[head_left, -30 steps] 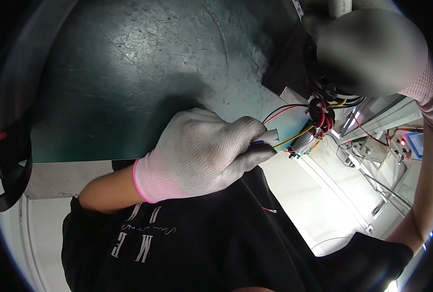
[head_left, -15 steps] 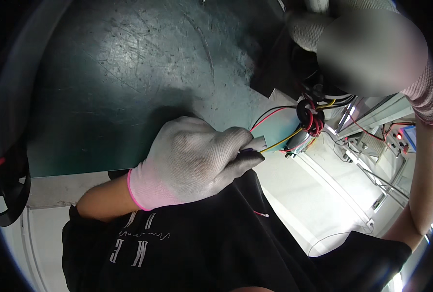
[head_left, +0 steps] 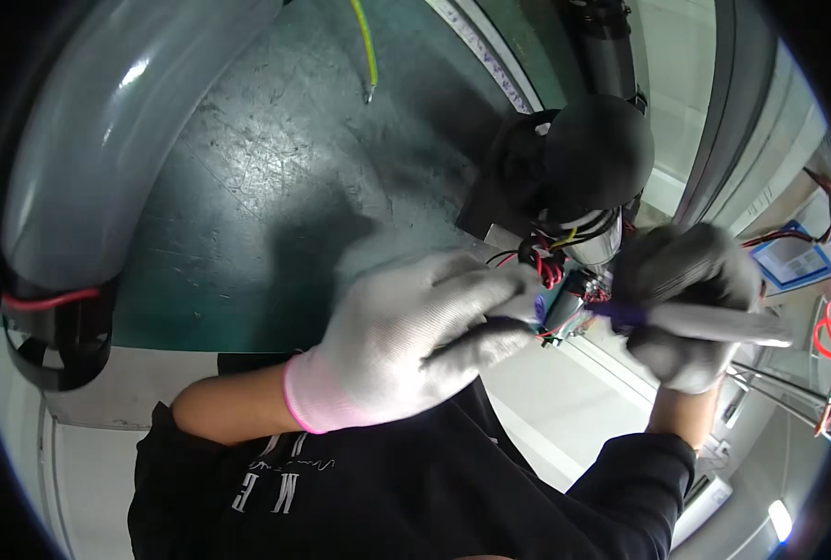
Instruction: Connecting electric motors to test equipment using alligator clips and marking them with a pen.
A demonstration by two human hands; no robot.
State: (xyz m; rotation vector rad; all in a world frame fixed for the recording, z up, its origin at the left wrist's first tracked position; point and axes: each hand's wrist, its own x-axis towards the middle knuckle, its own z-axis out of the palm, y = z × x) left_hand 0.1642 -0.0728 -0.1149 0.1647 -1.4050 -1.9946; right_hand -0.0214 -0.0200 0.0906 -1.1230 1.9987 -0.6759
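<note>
While the left hand [head_left: 415, 341], in a white knit glove with a pink cuff, curls its fingers and thumb round a small wired part [head_left: 565, 313], the right hand [head_left: 686, 313], in a grey glove, is clenched round a pen-shaped tool [head_left: 705, 324] with a pale barrel and a dark purple front end. The tool lies nearly level, its tip pointing left and meeting the small part just beside the left fingertips. That part sits between the two hands, right of the picture's middle, and a bundle of red, black and yellow wires [head_left: 546, 266] rises from it to a round black motor-like body [head_left: 593, 159] just above. Both hands are blurred, so the exact grip on the part is hard to tell. Behind the left hand spreads a scratched dark green bench mat [head_left: 247, 187]. A wide grey duct [head_left: 107, 131] curves along the left rim, and a yellow-green cable [head_left: 367, 51] hangs at the top. The person wears a black top [head_left: 387, 495].
</note>
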